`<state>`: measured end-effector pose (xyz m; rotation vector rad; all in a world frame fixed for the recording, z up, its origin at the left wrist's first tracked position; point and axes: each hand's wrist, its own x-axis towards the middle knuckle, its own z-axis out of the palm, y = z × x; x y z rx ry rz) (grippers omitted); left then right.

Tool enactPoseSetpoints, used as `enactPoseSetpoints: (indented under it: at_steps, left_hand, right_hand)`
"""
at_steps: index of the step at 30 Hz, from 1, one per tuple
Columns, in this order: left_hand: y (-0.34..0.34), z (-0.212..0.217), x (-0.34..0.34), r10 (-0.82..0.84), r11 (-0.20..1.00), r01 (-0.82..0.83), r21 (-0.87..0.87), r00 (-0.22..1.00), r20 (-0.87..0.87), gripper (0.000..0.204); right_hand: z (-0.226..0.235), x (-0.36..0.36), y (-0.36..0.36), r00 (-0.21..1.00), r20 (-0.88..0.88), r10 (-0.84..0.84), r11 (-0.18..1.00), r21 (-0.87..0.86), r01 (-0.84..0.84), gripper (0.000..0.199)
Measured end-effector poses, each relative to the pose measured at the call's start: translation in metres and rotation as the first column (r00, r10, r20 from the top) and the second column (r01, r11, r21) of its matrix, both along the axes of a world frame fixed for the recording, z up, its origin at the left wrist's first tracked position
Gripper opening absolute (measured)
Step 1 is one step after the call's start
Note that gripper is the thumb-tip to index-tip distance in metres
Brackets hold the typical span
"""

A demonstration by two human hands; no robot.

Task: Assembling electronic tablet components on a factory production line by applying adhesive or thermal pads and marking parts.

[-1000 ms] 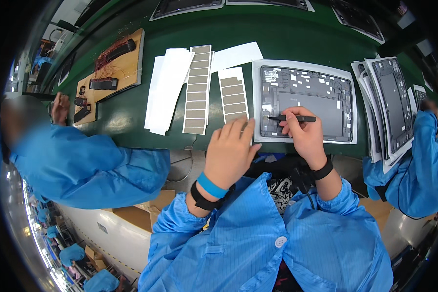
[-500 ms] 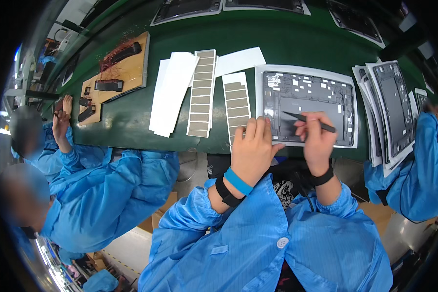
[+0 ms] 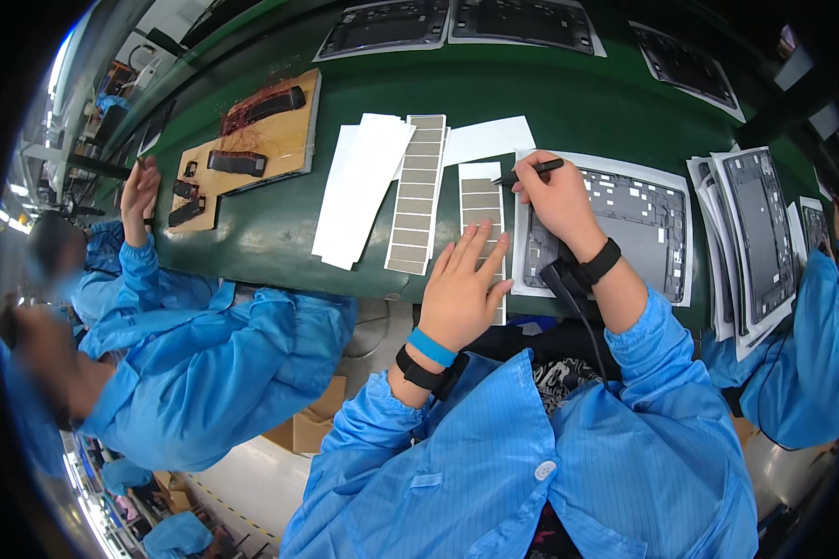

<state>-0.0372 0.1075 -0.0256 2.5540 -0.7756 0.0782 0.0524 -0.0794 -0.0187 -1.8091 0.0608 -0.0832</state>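
My right hand [image 3: 561, 207] grips black tweezers [image 3: 548, 166], their pointed end over the upper part of a narrow white strip with grey-brown rectangular stickers [image 3: 480, 200]. My left hand [image 3: 459, 293] lies with fingers spread on the lower part of that strip, holding nothing. Just to the right is a dark grey tablet housing [image 3: 639, 247] with small white patches, lying on a white sheet. My right wrist and the black band with its cord cover part of its left side. Whether a sticker is at the tweezers' tip is too small to tell.
A longer sticker strip [image 3: 415, 196] and blank white strips [image 3: 356, 191] lie to the left. Beyond them stands a wooden board [image 3: 294, 140] with black blocks and reddish wires. Stacked housings [image 3: 755, 224] are at right, and more lie along the back. People in blue work on both sides.
My right hand has moved left with the tweezers, from above the housing to the sticker strip. My left hand has left the housing's edge and spread its fingers on the strip.
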Motion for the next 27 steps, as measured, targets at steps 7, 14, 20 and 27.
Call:
enactPoseSetpoints:
  at_steps: [7, 14, 20, 27]
  left_hand:
    - [0.002, -0.001, -0.001, -0.004, 0.999, 0.003, 0.039, 1.000, 0.011, 0.058]
    - [-0.001, -0.003, 0.019, -0.057, 0.996, 0.057, 0.065, 0.998, -0.004, 0.059]
    - [0.009, 0.042, 0.034, -0.100, 0.988, 0.101, 0.116, 0.995, -0.015, 0.065]
    - [-0.096, 0.068, -0.036, -0.283, 0.947, 0.243, -0.211, 0.941, -0.184, 0.038]
  right_hand:
    - [-0.012, 0.002, 0.002, 1.000, 0.022, -0.002, 0.995, 0.097, -0.001, 0.021]
    - [0.052, -0.041, -0.066, 0.965, 0.093, -0.246, 0.935, 0.286, 0.211, 0.022]
    - [0.030, -0.133, -0.174, 0.943, -0.029, -0.331, 0.934, 0.133, 0.332, 0.022]
    - [0.015, -0.184, -0.220, 0.931, -0.111, -0.349, 0.934, 0.044, 0.355, 0.020]
